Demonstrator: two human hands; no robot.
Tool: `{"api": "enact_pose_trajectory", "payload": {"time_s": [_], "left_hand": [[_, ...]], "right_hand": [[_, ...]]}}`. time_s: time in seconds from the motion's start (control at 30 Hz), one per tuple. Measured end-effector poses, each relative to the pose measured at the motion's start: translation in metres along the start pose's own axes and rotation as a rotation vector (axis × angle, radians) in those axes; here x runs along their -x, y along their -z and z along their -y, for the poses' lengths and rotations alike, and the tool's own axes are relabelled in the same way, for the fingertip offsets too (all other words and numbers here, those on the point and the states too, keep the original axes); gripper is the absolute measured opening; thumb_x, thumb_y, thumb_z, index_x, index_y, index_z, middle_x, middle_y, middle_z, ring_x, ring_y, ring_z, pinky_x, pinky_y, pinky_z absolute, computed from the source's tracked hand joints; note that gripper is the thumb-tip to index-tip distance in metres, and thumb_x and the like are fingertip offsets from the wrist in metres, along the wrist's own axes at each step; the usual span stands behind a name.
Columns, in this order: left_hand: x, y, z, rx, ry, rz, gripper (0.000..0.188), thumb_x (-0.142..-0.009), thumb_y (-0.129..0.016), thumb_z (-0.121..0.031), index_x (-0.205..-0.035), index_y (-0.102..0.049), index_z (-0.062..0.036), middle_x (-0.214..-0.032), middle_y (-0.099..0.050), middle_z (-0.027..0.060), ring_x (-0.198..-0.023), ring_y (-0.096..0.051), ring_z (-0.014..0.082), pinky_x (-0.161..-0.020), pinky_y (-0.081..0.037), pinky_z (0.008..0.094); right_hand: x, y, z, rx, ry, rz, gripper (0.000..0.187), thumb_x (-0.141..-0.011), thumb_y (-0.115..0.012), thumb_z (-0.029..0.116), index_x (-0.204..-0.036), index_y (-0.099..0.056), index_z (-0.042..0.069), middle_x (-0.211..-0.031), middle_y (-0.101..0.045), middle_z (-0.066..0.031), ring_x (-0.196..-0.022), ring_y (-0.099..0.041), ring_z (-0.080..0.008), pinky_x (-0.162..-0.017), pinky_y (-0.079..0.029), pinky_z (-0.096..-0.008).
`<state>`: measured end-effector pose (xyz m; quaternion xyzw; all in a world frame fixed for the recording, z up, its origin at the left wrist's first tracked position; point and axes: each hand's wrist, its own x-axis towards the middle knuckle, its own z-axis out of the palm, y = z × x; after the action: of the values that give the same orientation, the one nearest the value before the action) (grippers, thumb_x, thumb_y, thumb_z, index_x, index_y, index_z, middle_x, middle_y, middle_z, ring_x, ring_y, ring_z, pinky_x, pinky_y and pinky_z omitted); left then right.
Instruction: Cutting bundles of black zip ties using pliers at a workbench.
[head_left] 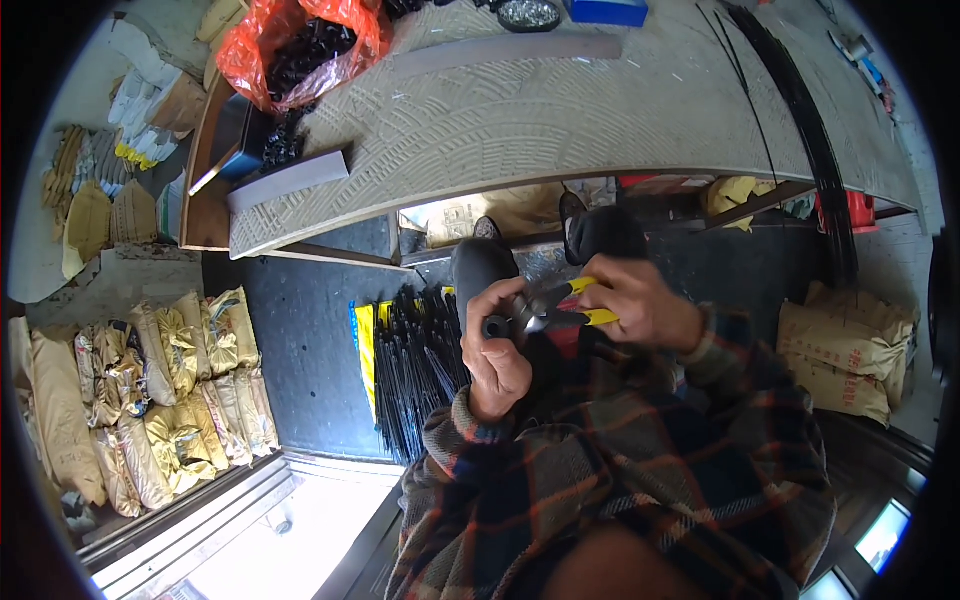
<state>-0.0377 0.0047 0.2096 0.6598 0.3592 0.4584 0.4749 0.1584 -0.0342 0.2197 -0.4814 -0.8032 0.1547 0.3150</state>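
Observation:
My right hand [640, 305] is closed around the handles of a pair of pliers [570, 319] with yellow and black grips. The handles stand apart, and the metal head points left, toward my other hand. Fingers curled, my left hand [492, 360] holds a small black round piece [495, 327] with a hollow-looking end. The pliers' head meets this piece or lies right beside it; my fingers hide the exact contact. Both hands are over my lap, in front of the table. Left of my legs, a bundle of thin black rods [415, 365] lies by a yellow sheet [366, 345].
On the table [480, 130] ahead are an orange plastic bag [250, 55] of black parts, flat grey strips [290, 182], a dish [528, 14] of small pieces, a blue box [607, 11] and long black rods [800, 100]. Sacks [180, 400] line the left; another sack [835, 355] is at right.

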Motion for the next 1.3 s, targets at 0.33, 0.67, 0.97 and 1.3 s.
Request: {"api": "enact_pose_trajectory", "payload": {"time_s": [0.33,0.67,0.97,1.3], "left_hand": [[-0.012,-0.005,0.002,0.035,-0.106,0.119,0.069,-0.093,-0.019,-0.054,-0.11,-0.051,0.0044,-0.056,-0.043,0.002,-0.051,-0.039,0.0095,-0.051,-0.031,0.0245],[-0.028,0.013,0.006,0.132,-0.087,0.099,0.066,-0.092,-0.026,-0.055,-0.104,-0.052,0.0047,-0.057,-0.045,0.0024,-0.051,-0.042,0.0095,-0.05,-0.032,0.0237],[-0.024,0.02,0.01,0.172,-0.028,0.068,0.067,-0.091,-0.027,-0.057,-0.102,-0.052,0.0042,-0.057,-0.045,0.0023,-0.052,-0.041,0.0092,-0.049,-0.032,0.0232],[-0.045,0.024,0.008,0.355,0.08,-0.125,0.07,-0.087,-0.027,-0.065,-0.094,-0.051,0.0005,-0.054,-0.042,0.0045,-0.046,-0.04,0.0133,-0.045,-0.034,0.0253]], "right_hand": [[-0.162,0.052,-0.144,0.068,-0.306,-0.676,0.02,-0.081,-0.062,0.017,-0.09,-0.064,-0.001,-0.08,-0.064,-0.0127,-0.074,-0.061,-0.0226,-0.069,-0.047,-0.0317],[-0.243,0.059,-0.209,0.724,-0.561,-0.308,0.017,-0.071,-0.068,0.015,-0.084,-0.066,0.003,-0.096,-0.054,-0.0126,-0.088,-0.059,-0.0296,-0.071,-0.05,-0.0396],[-0.24,0.06,-0.208,0.664,-0.5,-0.338,0.019,-0.07,-0.065,0.013,-0.088,-0.066,0.007,-0.093,-0.053,-0.0119,-0.086,-0.059,-0.0291,-0.07,-0.048,-0.0415],[-0.139,0.023,-0.045,-0.697,-0.172,-0.382,0.013,-0.086,-0.06,0.016,-0.085,-0.056,0.004,-0.086,-0.054,-0.0031,-0.077,-0.051,-0.0112,-0.066,-0.044,-0.03]]}}
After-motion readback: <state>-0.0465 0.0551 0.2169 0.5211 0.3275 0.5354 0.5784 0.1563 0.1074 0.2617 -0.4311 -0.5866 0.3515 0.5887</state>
